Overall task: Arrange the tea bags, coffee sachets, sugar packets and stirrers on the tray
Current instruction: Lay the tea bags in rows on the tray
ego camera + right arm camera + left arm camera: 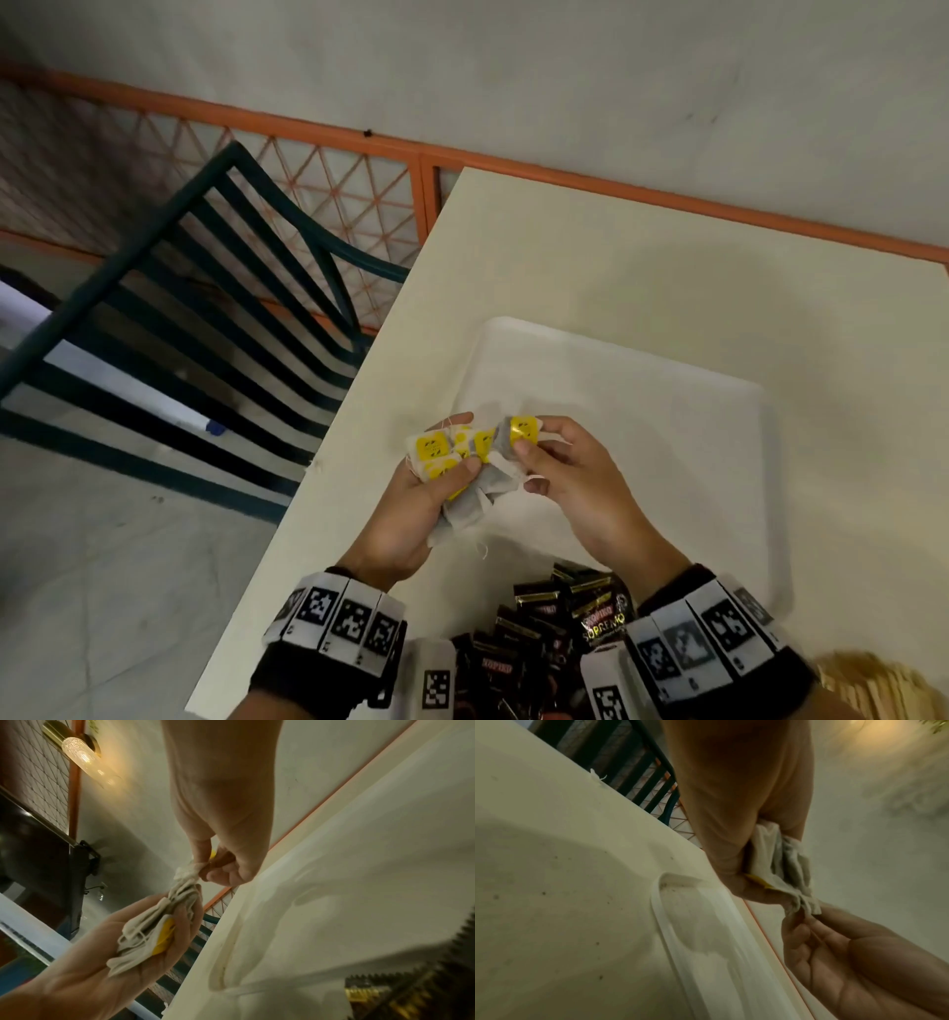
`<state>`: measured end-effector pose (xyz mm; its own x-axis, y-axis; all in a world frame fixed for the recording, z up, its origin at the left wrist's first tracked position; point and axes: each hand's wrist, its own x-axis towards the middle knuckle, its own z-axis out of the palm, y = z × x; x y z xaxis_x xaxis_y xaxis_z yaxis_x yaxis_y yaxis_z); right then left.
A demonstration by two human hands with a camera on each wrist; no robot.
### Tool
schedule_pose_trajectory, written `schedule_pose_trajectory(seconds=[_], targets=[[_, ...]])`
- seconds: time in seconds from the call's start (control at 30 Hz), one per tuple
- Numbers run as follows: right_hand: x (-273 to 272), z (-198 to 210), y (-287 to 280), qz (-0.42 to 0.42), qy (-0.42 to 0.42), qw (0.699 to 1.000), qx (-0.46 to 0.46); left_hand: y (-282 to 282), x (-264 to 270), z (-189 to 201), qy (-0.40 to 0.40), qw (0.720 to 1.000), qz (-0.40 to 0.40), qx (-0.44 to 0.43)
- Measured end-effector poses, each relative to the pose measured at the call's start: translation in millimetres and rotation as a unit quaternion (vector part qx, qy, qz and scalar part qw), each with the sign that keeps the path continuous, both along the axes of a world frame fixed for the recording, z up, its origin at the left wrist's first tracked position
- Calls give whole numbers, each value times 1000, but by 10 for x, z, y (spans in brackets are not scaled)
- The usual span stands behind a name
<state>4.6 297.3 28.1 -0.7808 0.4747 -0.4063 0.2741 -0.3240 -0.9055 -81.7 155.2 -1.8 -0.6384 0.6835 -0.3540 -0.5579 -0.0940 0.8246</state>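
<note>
My left hand point(436, 488) grips a bunch of tea bags point(464, 465), grey-white pouches with yellow tags and loose strings, held above the near left corner of the white tray point(667, 390). My right hand point(534, 452) pinches the yellow tag point(525, 430) of one bag at the right end of the bunch. In the left wrist view the tea bags point(785, 866) hang under my left hand point(744, 841), with my right hand's fingers point(803, 925) at their lower end. The right wrist view shows the bunch point(154, 933) lying in my left palm and my right hand point(208, 866) pinching one bag. The tray holds nothing.
Black coffee sachets point(554, 632) lie heaped on the cream table point(616, 246) near my wrists. Pale wooden stirrers point(862, 678) sit at the bottom right corner. A dark green slatted chair point(205, 288) stands left of the table, by an orange-framed mesh panel point(328, 190).
</note>
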Motion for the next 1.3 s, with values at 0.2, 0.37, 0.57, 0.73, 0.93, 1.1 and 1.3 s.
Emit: schedule_pose_trajectory(seconds=[0.2,0.37,0.57,0.73,0.93,1.1,1.3], targets=[[-176,-64,200,-36,7,998,-46,-102,-212,-151,-19,999,51,-5],[-537,-274,526,-88,-54,994,23,-230,-404,-201,-35,996,76,-4],[-1034,-508,661,-99,-89,985,105,-355,-514,-244,-16,998,67,-9],[-1022,-524,717,27,-147,897,416,-391,-494,-161,-11,999,49,2],[-810,-605,726,252,-50,788,559,-312,-470,-107,-19,999,33,38],[-812,-586,736,319,-99,762,555,-295,-472,-188,-24,999,39,18],[-993,-526,701,331,-142,754,550,-270,-454,-253,-26,996,66,-46]])
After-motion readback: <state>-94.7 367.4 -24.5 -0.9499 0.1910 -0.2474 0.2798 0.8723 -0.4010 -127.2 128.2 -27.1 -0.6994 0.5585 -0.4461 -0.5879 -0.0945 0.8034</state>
